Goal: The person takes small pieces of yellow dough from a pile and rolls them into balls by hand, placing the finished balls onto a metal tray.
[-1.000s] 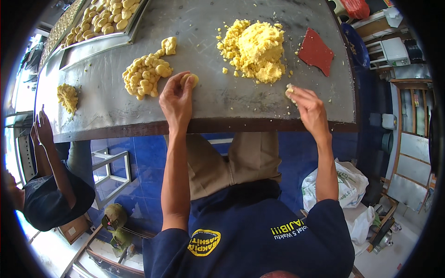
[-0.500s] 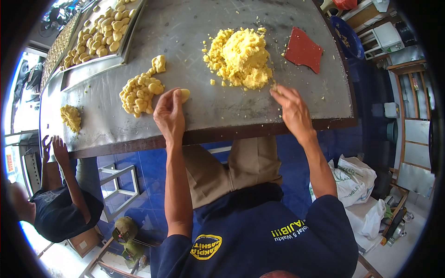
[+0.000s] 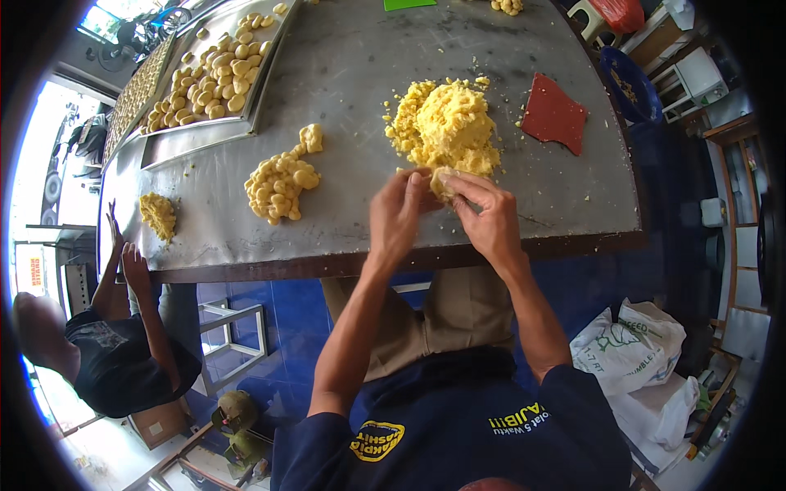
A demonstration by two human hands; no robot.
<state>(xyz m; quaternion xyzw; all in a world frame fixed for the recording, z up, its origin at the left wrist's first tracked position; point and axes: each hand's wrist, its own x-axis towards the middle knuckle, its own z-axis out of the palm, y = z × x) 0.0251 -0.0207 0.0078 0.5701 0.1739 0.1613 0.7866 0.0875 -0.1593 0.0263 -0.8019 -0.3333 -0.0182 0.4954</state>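
Hands together, fingertips meeting over the metal table [image 3: 352, 90]. Right hand [image 3: 493, 219] pinches a small yellow dough piece [image 3: 440, 186] between thumb and fingers; left hand [image 3: 395, 217] bent in at its left side — tips partly hidden, cannot tell if pinching. Crumbly yellow mound [image 3: 450, 123] just beyond the fingertips. Dough-ball cluster [image 3: 278, 186] left of the left fingers; flat red piece [image 3: 555, 114] beyond the right ones, rightward.

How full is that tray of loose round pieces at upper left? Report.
Partly full, where visible: many pale pieces lie in the tray, bare surface around them; its far end is cut off.
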